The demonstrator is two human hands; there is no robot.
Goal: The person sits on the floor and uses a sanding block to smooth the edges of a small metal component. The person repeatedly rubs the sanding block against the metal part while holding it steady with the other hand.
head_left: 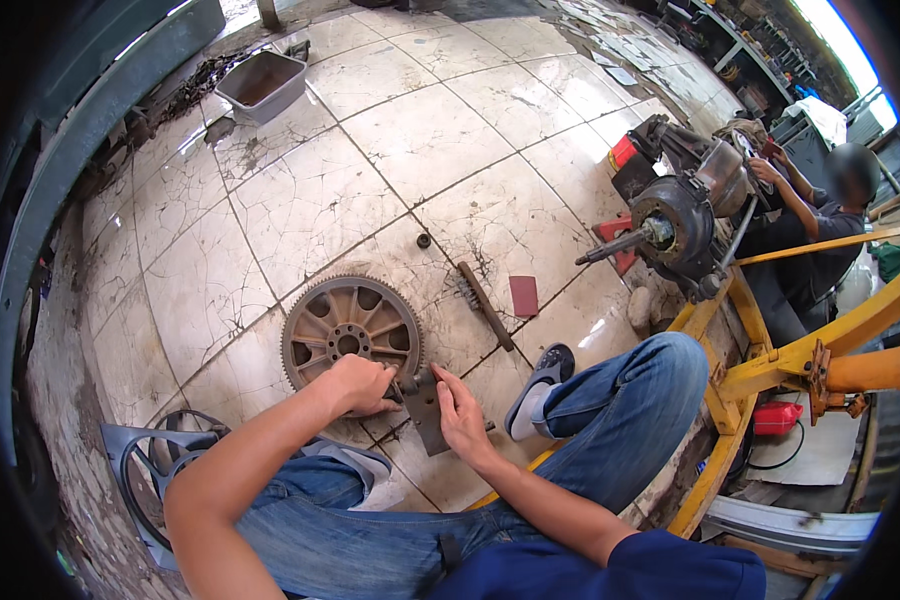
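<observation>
A dark grey metal plate (428, 420) with a rounded knuckle on its upper edge stands between my hands, tilted. My right hand (462, 420) grips it along its right side, fingers reaching toward the upper edge. At its upper left corner my left hand (362, 384) is closed, the fingers curled; what they pinch is too small to make out. Just beyond the left hand a rusty toothed flywheel (315, 322) lies flat on the tiles, its near edge partly covered by my hand and forearm.
Right of the flywheel lie a wire brush (490, 315), red sandpaper (523, 296) and a small dark cap (424, 240). A grey basin (270, 88) stands far left. At right are a gearbox (685, 220), a yellow frame (820, 350) and a seated person (820, 225) handling something.
</observation>
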